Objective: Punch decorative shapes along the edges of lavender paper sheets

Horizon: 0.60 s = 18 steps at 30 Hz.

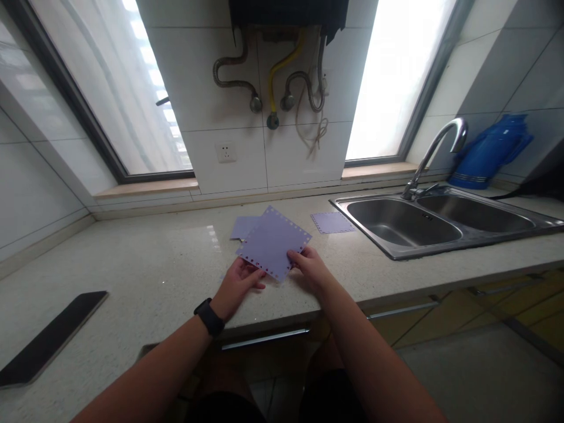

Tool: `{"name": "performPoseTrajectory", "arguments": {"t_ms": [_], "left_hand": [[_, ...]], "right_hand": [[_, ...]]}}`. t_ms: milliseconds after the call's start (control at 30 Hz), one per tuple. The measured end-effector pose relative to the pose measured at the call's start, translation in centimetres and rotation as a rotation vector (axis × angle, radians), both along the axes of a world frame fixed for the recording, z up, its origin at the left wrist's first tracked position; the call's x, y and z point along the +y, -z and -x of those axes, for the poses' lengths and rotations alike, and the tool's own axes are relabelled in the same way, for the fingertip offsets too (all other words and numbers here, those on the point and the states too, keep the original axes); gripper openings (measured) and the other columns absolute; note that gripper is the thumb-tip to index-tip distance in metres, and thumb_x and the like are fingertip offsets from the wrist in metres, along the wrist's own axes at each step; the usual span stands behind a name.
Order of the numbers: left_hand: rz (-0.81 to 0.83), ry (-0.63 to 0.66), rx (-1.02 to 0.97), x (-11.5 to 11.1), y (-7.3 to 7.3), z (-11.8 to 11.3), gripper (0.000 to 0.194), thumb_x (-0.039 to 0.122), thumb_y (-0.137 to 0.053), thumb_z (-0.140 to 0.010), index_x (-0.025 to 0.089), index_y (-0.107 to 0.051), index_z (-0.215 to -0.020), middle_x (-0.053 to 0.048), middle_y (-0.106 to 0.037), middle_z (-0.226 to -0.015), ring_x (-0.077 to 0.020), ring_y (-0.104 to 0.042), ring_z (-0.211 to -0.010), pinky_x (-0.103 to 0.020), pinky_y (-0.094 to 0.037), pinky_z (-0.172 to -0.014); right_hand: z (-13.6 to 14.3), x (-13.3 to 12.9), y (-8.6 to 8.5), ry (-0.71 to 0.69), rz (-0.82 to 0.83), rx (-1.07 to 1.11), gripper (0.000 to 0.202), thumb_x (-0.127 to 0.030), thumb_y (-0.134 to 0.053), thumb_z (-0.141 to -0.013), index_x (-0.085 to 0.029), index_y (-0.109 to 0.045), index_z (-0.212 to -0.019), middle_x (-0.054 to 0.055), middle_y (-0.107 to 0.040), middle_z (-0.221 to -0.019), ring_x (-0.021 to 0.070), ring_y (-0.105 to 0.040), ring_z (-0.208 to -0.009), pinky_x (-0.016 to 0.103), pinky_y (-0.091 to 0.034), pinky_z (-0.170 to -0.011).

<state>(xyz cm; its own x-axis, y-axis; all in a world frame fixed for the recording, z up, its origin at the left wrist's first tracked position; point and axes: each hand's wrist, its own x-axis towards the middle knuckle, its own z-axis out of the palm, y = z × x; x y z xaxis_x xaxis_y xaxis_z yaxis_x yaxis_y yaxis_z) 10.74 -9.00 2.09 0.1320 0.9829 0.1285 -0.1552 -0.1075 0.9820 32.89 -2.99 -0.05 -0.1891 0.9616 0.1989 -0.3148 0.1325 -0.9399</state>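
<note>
A square purple sheet with small holes punched along its edges (275,241) is held up at a tilt over the counter. My left hand (241,281) grips its lower left edge, with the fingers partly behind it. On the lower right edge, my right hand (309,267) pinches it, thumb on the front. Behind the held sheet, partly covered by it, lies another purple piece (241,227) on the counter. A further purple sheet with punched edges (332,222) lies flat to the right, close to the sink.
A steel double sink (396,226) with a curved tap (434,155) is set into the counter (145,252) at the right. Behind the sink stands a blue flask (491,153). A dark flat slab (53,335) lies at the left. Pipes (272,82) run down the wall.
</note>
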Motion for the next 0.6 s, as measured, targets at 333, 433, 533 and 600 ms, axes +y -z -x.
{"name": "performPoseTrajectory", "arguments": {"t_ms": [333, 433, 533, 600], "left_hand": [[-0.392, -0.384, 0.62, 5.0, 1.4, 11.2, 0.044, 0.038, -0.073, -0.082, 0.024, -0.065, -0.122, -0.01, -0.069, -0.113, -0.0304, -0.063, -0.11, -0.047, -0.051, -0.098], [-0.463, -0.46, 0.843, 6.8, 3.5, 12.7, 0.045, 0.044, -0.066, -0.085, 0.02, -0.063, -0.123, -0.014, -0.068, -0.121, -0.0361, -0.057, -0.123, -0.058, -0.035, -0.114], [-0.505, -0.426, 0.974, 7.8, 5.0, 12.8, 0.049, 0.046, -0.06, -0.09, 0.017, -0.06, -0.13, -0.019, -0.063, -0.135, -0.038, -0.049, -0.136, -0.056, -0.029, -0.119], [-0.512, -0.398, 1.021, 8.0, 5.4, 12.6, 0.052, 0.047, -0.058, -0.092, 0.016, -0.06, -0.133, -0.019, -0.06, -0.14, -0.038, -0.045, -0.14, -0.054, -0.026, -0.12]], "right_hand": [[-7.2, 4.1, -2.5, 0.293, -0.073, -0.117, 0.044, -0.046, -0.078, -0.077, -0.025, -0.065, -0.113, 0.004, -0.073, -0.098, 0.0193, -0.065, -0.081, 0.033, -0.053, -0.072], [-11.5, 6.9, -3.9, 0.393, -0.043, -0.228, 0.045, -0.046, -0.078, -0.072, -0.024, -0.063, -0.108, 0.003, -0.071, -0.093, 0.0179, -0.064, -0.076, 0.031, -0.053, -0.066], [-15.4, 9.9, -4.9, 0.457, -0.002, -0.305, 0.035, -0.04, -0.072, -0.072, -0.022, -0.061, -0.1, 0.003, -0.067, -0.087, 0.0159, -0.06, -0.067, 0.03, -0.051, -0.06], [-17.6, 11.7, -5.3, 0.514, 0.034, -0.372, 0.029, -0.035, -0.068, -0.072, -0.021, -0.06, -0.096, 0.002, -0.063, -0.076, 0.0153, -0.056, -0.06, 0.029, -0.048, -0.055]]}}
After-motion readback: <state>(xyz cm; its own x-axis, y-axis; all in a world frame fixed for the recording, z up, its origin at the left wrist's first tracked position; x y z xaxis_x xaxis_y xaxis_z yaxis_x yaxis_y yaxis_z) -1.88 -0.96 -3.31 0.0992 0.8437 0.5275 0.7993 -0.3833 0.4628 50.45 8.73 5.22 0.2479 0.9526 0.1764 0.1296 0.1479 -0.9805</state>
